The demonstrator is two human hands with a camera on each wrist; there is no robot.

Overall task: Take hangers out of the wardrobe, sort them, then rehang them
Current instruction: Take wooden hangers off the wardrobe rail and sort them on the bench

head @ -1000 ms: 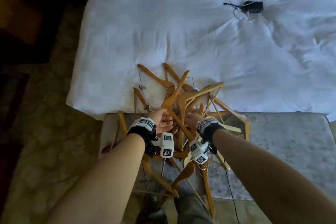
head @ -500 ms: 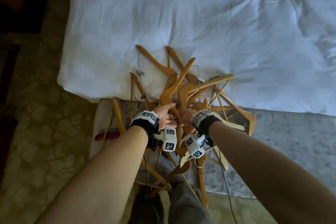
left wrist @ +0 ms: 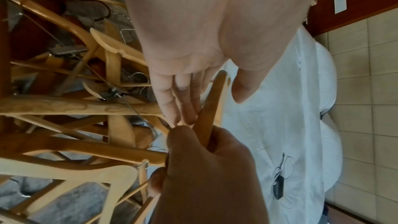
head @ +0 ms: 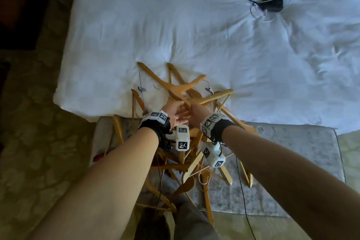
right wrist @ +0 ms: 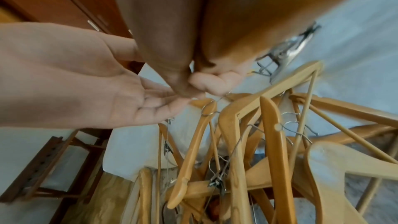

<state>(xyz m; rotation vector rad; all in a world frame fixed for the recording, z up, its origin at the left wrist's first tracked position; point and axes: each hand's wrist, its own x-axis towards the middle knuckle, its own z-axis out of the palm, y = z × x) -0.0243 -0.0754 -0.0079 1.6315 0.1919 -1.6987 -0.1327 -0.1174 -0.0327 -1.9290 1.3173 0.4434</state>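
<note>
A tangled pile of wooden hangers (head: 194, 158) with metal hooks and clips lies across the bed's edge and a grey bench. My right hand (head: 195, 113) grips one light wooden hanger (head: 181, 89) at the top of the pile, with its fingers (right wrist: 206, 83) curled round the wood. In the left wrist view that hanger's arm (left wrist: 211, 108) sticks out of my right fist (left wrist: 204, 168). My left hand (head: 176, 112) lies beside it, fingers (left wrist: 183, 101) straight, thumb apart, fingertips touching the right hand and hanger.
The white bed (head: 194, 35) stretches ahead, with a small black device and coiled cable (head: 271, 4) at its far right. The grey bench (head: 292, 161) stands at the bed's foot. Patterned carpet lies to the left. A wooden folding rack (right wrist: 43, 168) stands by the bed.
Both hands have moved forward to the top of the pile. The top hanger has swung from pointing up the bed to lying more across it, in my right hand.
</note>
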